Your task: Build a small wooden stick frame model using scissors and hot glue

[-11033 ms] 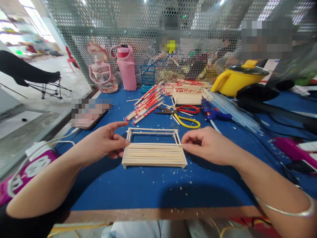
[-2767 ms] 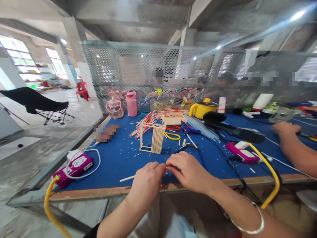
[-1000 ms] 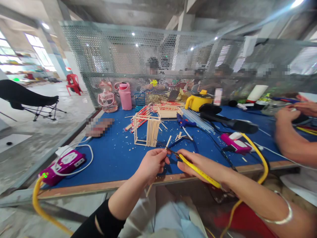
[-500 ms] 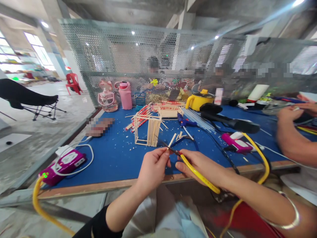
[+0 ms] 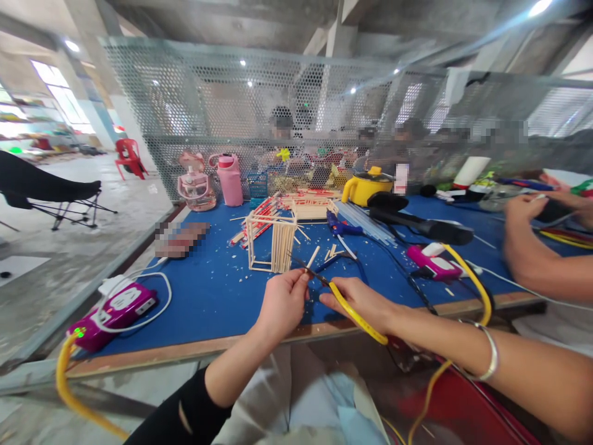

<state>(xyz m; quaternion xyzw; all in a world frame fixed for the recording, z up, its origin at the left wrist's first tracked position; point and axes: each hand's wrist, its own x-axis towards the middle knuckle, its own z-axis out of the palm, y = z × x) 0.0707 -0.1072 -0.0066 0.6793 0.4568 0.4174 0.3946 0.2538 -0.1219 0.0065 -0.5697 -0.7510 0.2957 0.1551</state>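
The left hand [image 5: 282, 304] is nearly closed, its thumb and fingertips pinching a pale wooden stick [image 5: 314, 256] that points up and away from the person. The right hand [image 5: 361, 303] is curled partly closed on the yellow-handled scissors [image 5: 356, 314], whose dark blades cross at the stick, close to the left fingertips; how far the blades stand apart is hard to tell.

Taking the hands as the centre of the clock, an open frame of sticks [image 5: 282, 245] stands on the blue worktop [image 5: 199, 303] at eleven o'clock, one side filled with close-set sticks. A lower stick frame [image 5: 315, 211] sits behind it at twelve, beside red-and-white packets of sticks [image 5: 262, 222]. The blue glue gun [image 5: 343, 225] is between twelve and one, with the yellow pot [image 5: 370, 187] farther off at one.

Two pink bottles stand at about eleven, near the mesh screen [image 5: 222, 93]. A purple power strip [image 5: 115, 314] lies at nine, another [image 5: 433, 262] at about two. Beyond that, another person's hand [image 5: 525, 211] is over the worktop.
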